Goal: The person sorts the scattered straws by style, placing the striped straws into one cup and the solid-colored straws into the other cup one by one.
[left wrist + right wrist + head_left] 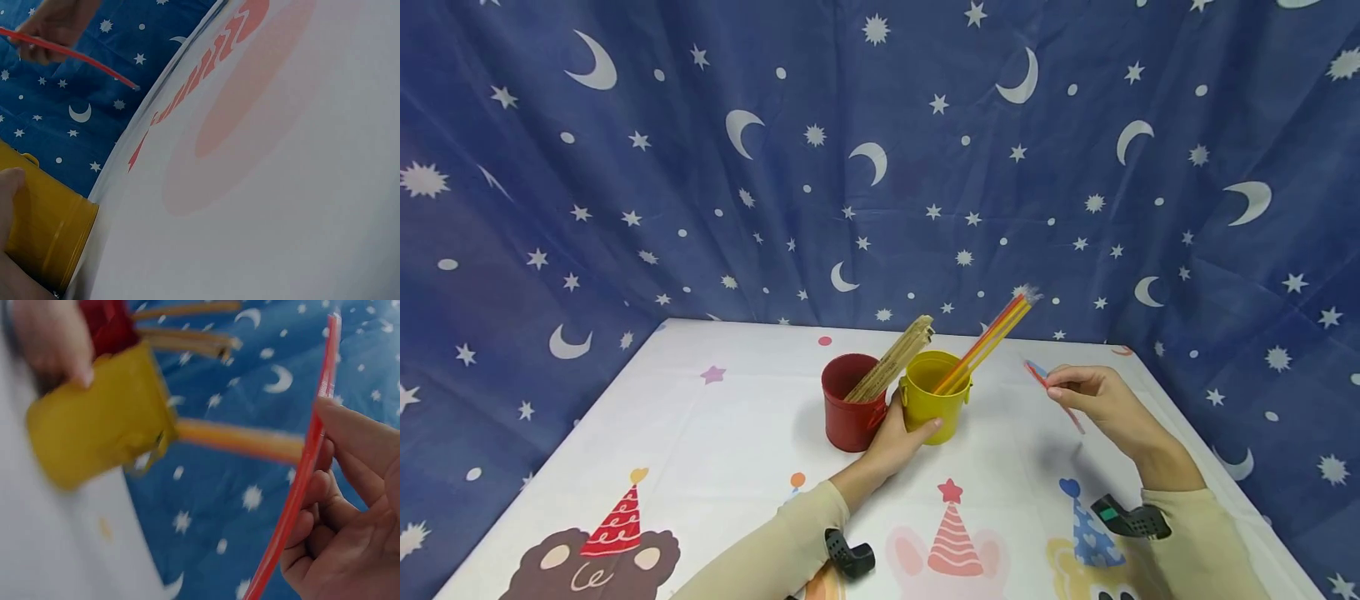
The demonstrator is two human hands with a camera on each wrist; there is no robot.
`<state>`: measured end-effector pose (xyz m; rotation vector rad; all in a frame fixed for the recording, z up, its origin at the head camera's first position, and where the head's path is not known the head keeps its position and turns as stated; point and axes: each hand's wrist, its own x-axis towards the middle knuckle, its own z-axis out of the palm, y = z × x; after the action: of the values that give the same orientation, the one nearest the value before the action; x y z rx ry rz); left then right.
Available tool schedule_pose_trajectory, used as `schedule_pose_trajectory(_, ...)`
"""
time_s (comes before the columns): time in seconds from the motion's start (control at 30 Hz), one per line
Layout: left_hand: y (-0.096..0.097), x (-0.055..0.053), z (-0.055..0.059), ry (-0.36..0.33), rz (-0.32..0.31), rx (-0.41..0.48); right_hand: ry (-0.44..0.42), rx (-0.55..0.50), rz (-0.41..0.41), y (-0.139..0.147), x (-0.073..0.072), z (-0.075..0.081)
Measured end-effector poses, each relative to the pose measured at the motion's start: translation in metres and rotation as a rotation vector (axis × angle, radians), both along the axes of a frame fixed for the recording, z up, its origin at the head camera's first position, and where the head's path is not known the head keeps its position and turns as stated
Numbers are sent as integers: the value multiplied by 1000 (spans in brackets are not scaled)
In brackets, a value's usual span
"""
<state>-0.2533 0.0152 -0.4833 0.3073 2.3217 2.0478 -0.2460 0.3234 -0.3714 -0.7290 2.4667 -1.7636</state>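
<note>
My left hand (887,450) grips the side of a small yellow bucket (936,412) with its thumb across the front. Several orange and yellow straws (990,340) in clear wrap lean out of it toward the right. Off to the right and above the table, my right hand (1097,406) pinches one red straw (289,509) between thumb and fingers. Clear wrap shows at the straw's upper end. In the left wrist view, the red straw (75,55) slants beyond the yellow bucket (53,228).
A red bucket (844,427) stands just left of the yellow one, with several flat wooden sticks (891,362) leaning out to the right. The white tablecloth (737,417) carries printed party-hat animals along the near side. A blue curtain (880,208) with moons and stars hangs behind the table.
</note>
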Motion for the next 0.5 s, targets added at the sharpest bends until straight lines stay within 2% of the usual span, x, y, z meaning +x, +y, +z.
schedule_pose_trajectory(0.13,-1,2,-5,-11,12,-7,-32,-187,49,-19,2,16)
schedule_pose_trajectory(0.3,-1,-1,-3,-13,13,-16,-43,-476,87,-50,-1,41)
schedule_pose_trajectory(0.4,0,-3,-2,-12,7,-17,-32,-646,136,-61,-3,49)
schedule_pose_trajectory(0.5,0,-4,-2,-10,6,-19,-38,-766,216,-66,-5,52)
